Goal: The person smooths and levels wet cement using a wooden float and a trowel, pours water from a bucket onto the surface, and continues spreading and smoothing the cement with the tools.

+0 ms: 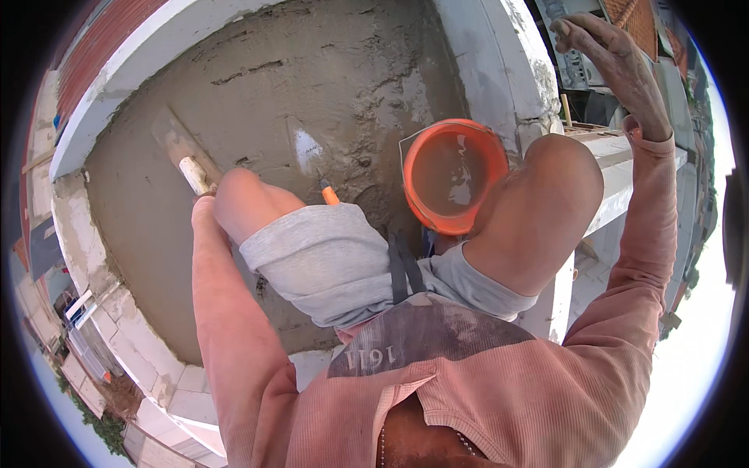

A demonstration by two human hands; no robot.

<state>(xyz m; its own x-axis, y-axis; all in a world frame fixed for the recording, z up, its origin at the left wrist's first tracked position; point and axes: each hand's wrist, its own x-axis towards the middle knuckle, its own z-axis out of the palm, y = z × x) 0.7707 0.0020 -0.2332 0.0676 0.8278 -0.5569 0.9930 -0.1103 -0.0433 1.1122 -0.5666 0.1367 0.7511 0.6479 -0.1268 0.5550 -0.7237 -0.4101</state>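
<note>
My left hand [205, 193] is mostly hidden behind my left knee and grips the white handle of a long plastering float [178, 148]. The float lies flat on wet grey cement [257, 86]. A small trowel with an orange handle [312, 160] rests on the cement just beyond my knee. My right hand [616, 58] is raised at the upper right beside the white column [499, 62], fingers apart and holding nothing. An orange bucket [425, 207] with murky water stands between my knees.
A white rendered rim [133, 70] borders the cement at the far side, and a block edge [117, 327] runs along the left. Beyond the edges are rooftops and ground far below. I crouch in grey shorts and a pink long-sleeved shirt.
</note>
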